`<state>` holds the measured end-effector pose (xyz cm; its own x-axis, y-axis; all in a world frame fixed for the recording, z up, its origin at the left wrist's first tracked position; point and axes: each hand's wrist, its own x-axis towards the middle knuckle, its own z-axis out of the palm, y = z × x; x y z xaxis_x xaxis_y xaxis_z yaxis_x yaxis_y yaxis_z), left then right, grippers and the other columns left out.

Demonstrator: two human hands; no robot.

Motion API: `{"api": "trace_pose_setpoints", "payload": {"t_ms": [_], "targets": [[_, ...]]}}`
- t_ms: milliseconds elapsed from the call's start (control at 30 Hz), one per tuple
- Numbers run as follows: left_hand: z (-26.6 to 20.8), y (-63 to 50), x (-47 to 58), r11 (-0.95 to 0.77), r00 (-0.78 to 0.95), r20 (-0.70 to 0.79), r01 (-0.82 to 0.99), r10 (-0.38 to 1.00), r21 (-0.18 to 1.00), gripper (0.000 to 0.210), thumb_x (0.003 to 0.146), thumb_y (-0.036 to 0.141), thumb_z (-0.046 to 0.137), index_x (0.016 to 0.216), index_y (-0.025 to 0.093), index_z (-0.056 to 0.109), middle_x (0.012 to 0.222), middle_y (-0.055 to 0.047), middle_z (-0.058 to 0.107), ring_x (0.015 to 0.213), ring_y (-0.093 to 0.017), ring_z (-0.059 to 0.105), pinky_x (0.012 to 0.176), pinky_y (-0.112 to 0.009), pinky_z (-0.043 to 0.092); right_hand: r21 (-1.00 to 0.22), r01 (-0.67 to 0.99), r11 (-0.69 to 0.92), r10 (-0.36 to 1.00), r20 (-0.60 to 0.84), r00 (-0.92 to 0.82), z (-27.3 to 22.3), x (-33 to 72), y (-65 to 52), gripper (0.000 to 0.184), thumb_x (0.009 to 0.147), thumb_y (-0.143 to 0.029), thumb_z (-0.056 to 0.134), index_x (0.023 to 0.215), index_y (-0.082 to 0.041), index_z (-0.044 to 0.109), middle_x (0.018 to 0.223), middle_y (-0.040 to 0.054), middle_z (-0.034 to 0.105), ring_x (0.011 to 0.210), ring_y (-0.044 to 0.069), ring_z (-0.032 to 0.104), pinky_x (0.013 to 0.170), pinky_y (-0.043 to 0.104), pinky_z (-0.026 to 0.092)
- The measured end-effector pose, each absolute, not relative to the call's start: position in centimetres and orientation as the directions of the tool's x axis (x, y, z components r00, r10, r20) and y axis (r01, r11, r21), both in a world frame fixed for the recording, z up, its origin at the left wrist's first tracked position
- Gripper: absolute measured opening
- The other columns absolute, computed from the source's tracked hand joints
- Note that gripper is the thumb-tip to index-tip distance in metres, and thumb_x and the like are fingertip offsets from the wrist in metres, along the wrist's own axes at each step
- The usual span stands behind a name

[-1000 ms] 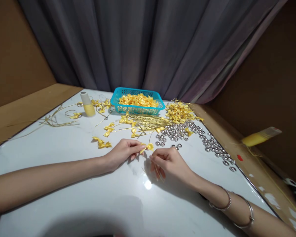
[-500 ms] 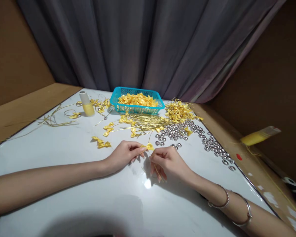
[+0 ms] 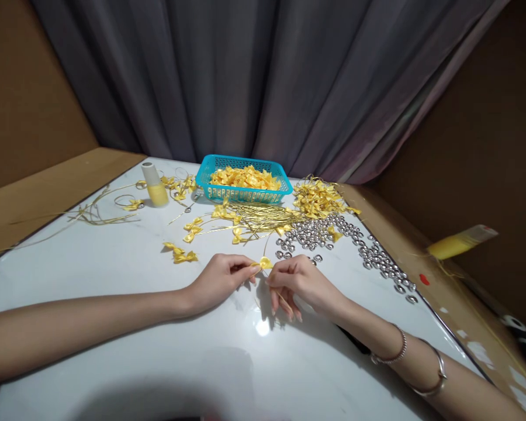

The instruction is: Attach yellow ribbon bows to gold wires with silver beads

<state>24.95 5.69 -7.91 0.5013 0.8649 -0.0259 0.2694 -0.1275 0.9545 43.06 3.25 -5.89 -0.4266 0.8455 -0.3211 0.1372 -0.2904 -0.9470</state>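
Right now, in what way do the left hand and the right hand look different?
The left hand pinches a yellow bow, whereas the right hand pinches a thin cord. The left forearm is bare, whereas the right forearm wears two bracelets. Both hands are over the white table.

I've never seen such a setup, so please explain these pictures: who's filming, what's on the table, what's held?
There's no machine here, just a person working bare-handed. The pictures all come from one camera worn on the head, looking forward and down. On the white table are a blue basket of yellow bows, a bundle of gold cords, scattered silvery pieces and a white-and-yellow container, plus more bows. The left hand pinches a single bow; the right hand, close beside it, seems to hold a thin cord, partly hidden by its fingers.
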Motion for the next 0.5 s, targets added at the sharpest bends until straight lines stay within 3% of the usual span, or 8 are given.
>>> {"api": "trace_pose_setpoints", "payload": {"t_ms": [233, 500], "targets": [[-7.7, 6.2, 25.1, -0.029, 0.462, -0.093, 0.25, 0.882, 0.968, 0.026, 0.082, 0.032, 0.055, 0.066, 0.014, 0.061, 0.054, 0.003, 0.052, 0.046, -0.007, 0.037, 0.046, -0.02, 0.031, -0.956, 0.233, -0.177, 0.864, -0.264, -0.429, -6.0, 43.3, 3.7, 0.024, 0.075, -0.021, 0.053, 0.053, -0.013, 0.059, 0.045, 0.0008, 0.06, 0.034, 0.009, 0.052, 0.034, 0.017, 0.04], [-7.9, 5.8, 24.7, -0.193, 0.502, 0.051, 0.234, 0.863, 0.953, 0.02, 0.084, 0.027, 0.054, 0.073, 0.014, 0.064, 0.068, -0.001, 0.062, 0.064, -0.011, 0.052, 0.059, -0.022, 0.04, -0.905, 0.417, -0.085, 0.875, -0.268, -0.403, -5.2, 43.4, 3.7, 0.03, 0.081, -0.023, 0.049, 0.053, -0.014, 0.056, 0.043, -0.0005, 0.056, 0.032, 0.008, 0.05, 0.033, 0.016, 0.039]]}}
